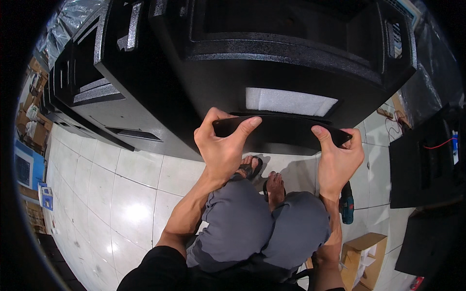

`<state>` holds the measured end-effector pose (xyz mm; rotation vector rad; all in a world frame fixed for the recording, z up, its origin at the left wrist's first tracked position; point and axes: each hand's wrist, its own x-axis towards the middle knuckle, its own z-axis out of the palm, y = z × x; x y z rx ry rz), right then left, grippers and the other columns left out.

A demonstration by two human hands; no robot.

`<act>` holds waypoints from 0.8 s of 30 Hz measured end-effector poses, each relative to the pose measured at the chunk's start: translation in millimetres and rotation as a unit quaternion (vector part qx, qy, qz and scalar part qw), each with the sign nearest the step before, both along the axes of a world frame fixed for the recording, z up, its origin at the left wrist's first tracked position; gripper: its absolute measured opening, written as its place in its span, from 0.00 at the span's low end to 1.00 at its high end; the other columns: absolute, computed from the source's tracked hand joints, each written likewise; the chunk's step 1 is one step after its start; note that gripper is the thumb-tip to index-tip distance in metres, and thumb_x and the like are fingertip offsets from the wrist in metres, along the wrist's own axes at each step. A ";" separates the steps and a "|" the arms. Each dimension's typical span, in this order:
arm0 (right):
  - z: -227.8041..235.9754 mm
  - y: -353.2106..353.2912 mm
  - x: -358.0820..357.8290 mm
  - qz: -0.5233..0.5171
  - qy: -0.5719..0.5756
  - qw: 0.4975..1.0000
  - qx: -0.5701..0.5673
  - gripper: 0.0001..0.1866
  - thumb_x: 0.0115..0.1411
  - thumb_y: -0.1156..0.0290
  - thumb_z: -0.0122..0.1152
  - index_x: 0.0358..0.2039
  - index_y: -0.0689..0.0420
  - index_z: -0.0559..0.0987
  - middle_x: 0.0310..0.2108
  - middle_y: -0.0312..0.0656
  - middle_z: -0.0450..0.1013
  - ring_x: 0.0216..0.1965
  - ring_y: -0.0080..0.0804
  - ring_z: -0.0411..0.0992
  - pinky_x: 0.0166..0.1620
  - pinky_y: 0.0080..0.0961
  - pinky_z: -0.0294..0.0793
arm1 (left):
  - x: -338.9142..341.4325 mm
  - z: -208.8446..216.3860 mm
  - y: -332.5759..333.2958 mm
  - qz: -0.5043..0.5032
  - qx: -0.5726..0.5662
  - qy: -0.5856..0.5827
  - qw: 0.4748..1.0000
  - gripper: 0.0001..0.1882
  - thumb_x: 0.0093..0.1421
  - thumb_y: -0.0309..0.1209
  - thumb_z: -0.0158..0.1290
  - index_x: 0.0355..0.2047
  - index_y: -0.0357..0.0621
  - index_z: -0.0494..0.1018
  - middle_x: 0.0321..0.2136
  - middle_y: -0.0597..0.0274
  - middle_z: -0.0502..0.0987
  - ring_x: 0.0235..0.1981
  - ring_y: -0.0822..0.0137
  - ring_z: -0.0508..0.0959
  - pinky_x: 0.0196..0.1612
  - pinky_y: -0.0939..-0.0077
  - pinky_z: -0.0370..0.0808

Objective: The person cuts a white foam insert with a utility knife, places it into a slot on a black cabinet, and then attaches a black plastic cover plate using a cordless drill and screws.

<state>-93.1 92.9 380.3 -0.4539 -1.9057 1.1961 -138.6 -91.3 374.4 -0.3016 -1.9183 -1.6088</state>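
Observation:
Between my hands is a flat black panel [285,131], gripped at both ends. My left hand [224,138] pinches its left end, thumb on the near face. The right end is held the same way by my right hand [339,154]. Just beyond the panel stands a large black cabinet [213,82] with moulded recesses. White padding [290,101] fills a rectangular opening in its face, right above the panel's upper edge. Whether the panel touches the cabinet I cannot tell.
More black cabinets [114,111] stand in a row to the left. A dark green power drill [346,206] is on the tiled floor [131,194] by my right leg. Nearby is an open cardboard box [376,242]. Black cabinet parts [422,169] and a red wire [439,145] lie at right.

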 end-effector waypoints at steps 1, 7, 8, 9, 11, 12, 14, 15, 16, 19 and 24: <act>1.0 -0.9 0.1 0.002 -0.004 1.000 -0.001 0.24 0.42 0.64 0.80 0.24 0.64 0.71 0.15 0.27 0.54 0.20 0.17 0.50 0.22 0.20 0.49 | -0.6 0.1 -1.7 -0.003 -0.005 -0.023 1.000 0.16 0.48 0.31 0.69 0.22 0.40 0.70 0.17 0.67 0.73 0.19 0.79 0.70 0.24 0.84 0.65; 4.0 9.3 12.6 0.123 -0.047 0.988 -0.079 0.18 0.47 0.70 0.76 0.25 0.64 0.71 0.16 0.30 0.62 0.21 0.15 0.57 0.24 0.16 0.55 | -14.5 -0.6 -26.4 -0.134 0.016 -0.129 0.982 0.14 0.49 0.30 0.69 0.23 0.39 0.72 0.18 0.67 0.75 0.22 0.79 0.72 0.28 0.84 0.68; 7.3 10.3 15.4 0.161 -0.052 0.978 -0.124 0.17 0.49 0.72 0.74 0.25 0.64 0.72 0.17 0.30 0.64 0.22 0.15 0.58 0.24 0.16 0.56 | -16.8 -2.3 -30.0 -0.161 0.028 -0.136 0.977 0.14 0.49 0.30 0.68 0.23 0.39 0.73 0.18 0.67 0.75 0.22 0.79 0.72 0.28 0.84 0.68; 9.1 12.5 17.3 0.177 -0.038 0.976 -0.120 0.15 0.50 0.74 0.73 0.26 0.64 0.72 0.19 0.32 0.66 0.23 0.14 0.60 0.26 0.15 0.58 | -19.0 -3.5 -30.9 -0.188 0.039 -0.142 0.971 0.14 0.49 0.30 0.68 0.23 0.39 0.73 0.18 0.67 0.75 0.23 0.79 0.73 0.29 0.84 0.69; 12.2 17.8 21.0 0.209 -0.011 0.972 -0.110 0.11 0.53 0.77 0.69 0.28 0.64 0.72 0.24 0.34 0.71 0.26 0.14 0.63 0.28 0.14 0.61 | -21.9 -4.0 -26.8 -0.185 0.062 -0.141 0.971 0.14 0.50 0.31 0.68 0.24 0.38 0.73 0.20 0.67 0.75 0.24 0.79 0.73 0.30 0.84 0.69; 13.4 19.2 24.8 0.234 -0.041 0.967 -0.086 0.10 0.55 0.79 0.66 0.31 0.64 0.72 0.28 0.36 0.73 0.27 0.16 0.65 0.32 0.13 0.64 | -22.2 -4.7 -26.0 -0.183 0.073 -0.141 0.970 0.13 0.50 0.31 0.68 0.24 0.38 0.73 0.20 0.67 0.75 0.24 0.79 0.73 0.30 0.84 0.69; 11.4 22.1 26.4 0.235 -0.082 0.965 -0.086 0.09 0.55 0.80 0.66 0.32 0.65 0.73 0.29 0.37 0.74 0.29 0.17 0.67 0.34 0.13 0.66 | -24.3 -12.1 -34.6 -0.198 0.074 -0.160 0.964 0.13 0.52 0.32 0.66 0.24 0.39 0.74 0.21 0.67 0.76 0.25 0.79 0.73 0.31 0.84 0.68; 10.5 21.7 26.2 0.237 -0.101 0.962 -0.086 0.09 0.55 0.80 0.66 0.33 0.65 0.73 0.29 0.37 0.74 0.30 0.17 0.68 0.35 0.14 0.67 | -25.6 -15.3 -39.0 -0.203 0.073 -0.169 0.962 0.12 0.53 0.32 0.66 0.25 0.40 0.74 0.22 0.67 0.76 0.26 0.79 0.73 0.31 0.84 0.68; 13.2 19.7 27.6 0.246 -0.092 0.959 -0.109 0.08 0.55 0.79 0.65 0.34 0.65 0.74 0.29 0.39 0.75 0.30 0.17 0.69 0.35 0.14 0.68 | -26.5 -16.9 -39.9 -0.221 0.114 -0.168 0.954 0.12 0.54 0.33 0.65 0.25 0.40 0.73 0.22 0.68 0.75 0.26 0.79 0.72 0.31 0.84 0.68; 31.7 13.2 36.5 0.290 -0.102 0.941 -0.145 0.07 0.57 0.78 0.63 0.35 0.67 0.76 0.28 0.41 0.77 0.30 0.19 0.73 0.34 0.16 0.71 | -30.5 -20.8 -41.2 -0.258 0.235 -0.162 0.923 0.13 0.56 0.35 0.63 0.25 0.42 0.72 0.23 0.70 0.74 0.26 0.79 0.71 0.32 0.83 0.68; 70.0 -3.8 63.1 0.321 -0.162 0.922 0.144 0.08 0.55 0.76 0.62 0.33 0.68 0.78 0.21 0.44 0.78 0.20 0.29 0.76 0.27 0.20 0.74 | -43.7 -39.9 -31.7 -0.227 0.291 -0.195 0.909 0.28 0.61 0.61 0.43 0.27 0.46 0.68 0.23 0.66 0.70 0.27 0.72 0.72 0.32 0.76 0.70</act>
